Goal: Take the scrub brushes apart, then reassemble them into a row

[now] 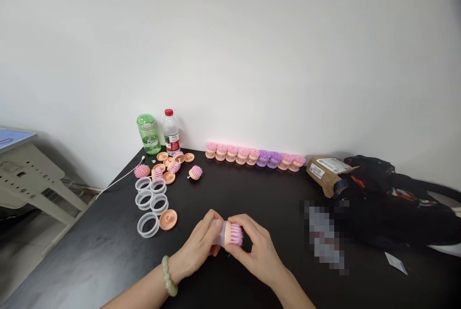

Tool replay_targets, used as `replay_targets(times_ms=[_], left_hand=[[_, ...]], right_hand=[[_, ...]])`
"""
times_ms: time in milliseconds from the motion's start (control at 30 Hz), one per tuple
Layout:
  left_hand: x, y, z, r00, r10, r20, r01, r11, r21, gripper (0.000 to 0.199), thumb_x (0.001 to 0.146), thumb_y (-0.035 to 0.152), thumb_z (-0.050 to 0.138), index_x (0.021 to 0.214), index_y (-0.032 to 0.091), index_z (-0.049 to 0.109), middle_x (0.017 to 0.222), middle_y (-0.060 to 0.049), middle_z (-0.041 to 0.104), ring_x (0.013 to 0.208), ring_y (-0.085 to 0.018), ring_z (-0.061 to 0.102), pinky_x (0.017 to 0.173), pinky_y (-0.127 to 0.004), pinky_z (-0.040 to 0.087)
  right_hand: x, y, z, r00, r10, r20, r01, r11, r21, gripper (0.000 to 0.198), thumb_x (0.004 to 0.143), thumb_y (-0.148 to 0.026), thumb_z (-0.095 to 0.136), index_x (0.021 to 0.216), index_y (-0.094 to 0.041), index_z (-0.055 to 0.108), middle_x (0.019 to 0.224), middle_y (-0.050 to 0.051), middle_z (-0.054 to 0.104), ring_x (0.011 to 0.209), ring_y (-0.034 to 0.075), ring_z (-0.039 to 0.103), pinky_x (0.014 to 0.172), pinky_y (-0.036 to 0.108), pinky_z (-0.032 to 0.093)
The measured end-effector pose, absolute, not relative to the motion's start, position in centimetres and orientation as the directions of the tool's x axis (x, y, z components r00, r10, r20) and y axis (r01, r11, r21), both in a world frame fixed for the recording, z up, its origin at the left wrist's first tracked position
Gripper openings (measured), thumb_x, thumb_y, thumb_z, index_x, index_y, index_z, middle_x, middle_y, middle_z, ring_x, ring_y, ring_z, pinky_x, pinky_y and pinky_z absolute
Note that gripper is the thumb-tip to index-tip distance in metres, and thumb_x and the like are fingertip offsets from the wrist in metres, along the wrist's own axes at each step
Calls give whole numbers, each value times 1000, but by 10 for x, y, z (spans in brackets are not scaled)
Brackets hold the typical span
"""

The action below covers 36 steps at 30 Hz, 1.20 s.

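Over the front middle of the black table, both hands hold parts of one small scrub brush. My left hand (202, 244) wraps round a translucent plastic ring (219, 236). With thumb and fingers, my right hand (254, 249) grips the pink-bristled brush head (235, 235), which has a peach rim and is tilted with its bristles to the right. Ring and head touch; whether they are locked together I cannot tell. To the left lie several clear rings (147, 225), a peach disc cap (168, 219) and a loose brush head (195, 172) with a stem.
Along the wall stands a row of pink and purple brushes (252, 156). A green bottle (149, 136) and a red-capped water bottle (172, 133) stand at the back left, by a white cable (120, 178). At the right are a cardboard package (324, 174) and a black bag (389, 213).
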State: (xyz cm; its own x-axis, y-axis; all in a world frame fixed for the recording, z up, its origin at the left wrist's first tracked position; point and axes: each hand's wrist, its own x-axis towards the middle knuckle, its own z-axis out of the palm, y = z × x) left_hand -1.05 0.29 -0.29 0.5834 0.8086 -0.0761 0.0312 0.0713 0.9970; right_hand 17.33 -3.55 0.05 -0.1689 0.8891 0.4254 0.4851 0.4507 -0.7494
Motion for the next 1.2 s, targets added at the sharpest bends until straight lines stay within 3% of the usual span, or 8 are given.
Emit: replay_targets(times_ms=[167, 300, 400, 533, 767, 967, 1067, 1200], left_hand=[[-13, 7, -3, 602, 772, 204, -104, -177, 979, 32, 89, 44, 63, 110, 22, 53, 105, -5, 52, 90, -18, 52, 78, -31, 45], [-13, 8, -5, 555, 795, 247, -208, -155, 966, 61, 76, 48, 77, 125, 26, 48, 123, -8, 45, 111, -26, 48, 88, -36, 45], [-14, 10, -3, 506, 851, 144, -132, -89, 987, 53, 80, 60, 67, 114, 22, 54, 106, -5, 52, 95, -22, 52, 78, -32, 44], [-17, 12, 2, 510, 859, 53, -32, -43, 999, 37, 90, 55, 55, 88, 18, 59, 80, 0, 53, 74, -16, 49, 70, -29, 40], [-20, 15, 2, 504, 823, 262, -87, -254, 963, 53, 72, 46, 81, 116, 25, 61, 128, -9, 52, 120, -29, 49, 100, -39, 39], [-17, 14, 4, 531, 845, 60, -20, -59, 998, 36, 87, 52, 63, 99, 18, 62, 86, -2, 60, 79, -19, 56, 72, -31, 45], [-17, 13, 1, 477, 844, 245, 40, -299, 953, 35, 75, 40, 80, 98, 21, 62, 99, -4, 61, 91, -22, 58, 82, -34, 46], [-19, 8, -2, 513, 712, 480, 99, -604, 791, 23, 85, 29, 71, 107, 27, 62, 117, -8, 58, 113, -27, 52, 98, -43, 41]], right_hand=[[171, -32, -3, -32, 976, 217, 385, 212, -898, 12, 83, -24, 59, 94, -22, 64, 78, 0, 65, 65, 16, 60, 58, 25, 49], [170, -31, -1, -26, 992, 124, 180, 127, -976, 15, 81, -28, 62, 94, -21, 65, 81, 1, 64, 69, 17, 63, 60, 26, 52], [169, -31, -1, -2, 992, 127, 111, 127, -986, 24, 76, -26, 68, 100, -22, 64, 87, 2, 66, 74, 18, 66, 64, 28, 55], [170, -31, -4, 38, 990, 138, 105, 133, -986, 33, 73, -25, 72, 105, -22, 62, 93, 4, 69, 80, 21, 68, 71, 32, 57], [172, -32, -5, 73, 986, 152, 100, 144, -985, 37, 74, -25, 72, 108, -23, 60, 94, 5, 71, 82, 21, 70, 73, 32, 58], [171, -32, -6, 80, 982, 171, 124, 160, -979, 43, 71, -23, 73, 111, -23, 59, 101, 6, 71, 90, 23, 71, 81, 34, 57], [171, -31, -8, 85, 986, 146, 108, 137, -985, 41, 73, -25, 72, 111, -22, 58, 91, 4, 71, 80, 20, 70, 73, 32, 58], [171, -31, -7, 54, 991, 124, 36, 122, -992, 36, 78, -32, 71, 109, -22, 58, 83, 2, 69, 72, 19, 68, 64, 30, 57]])
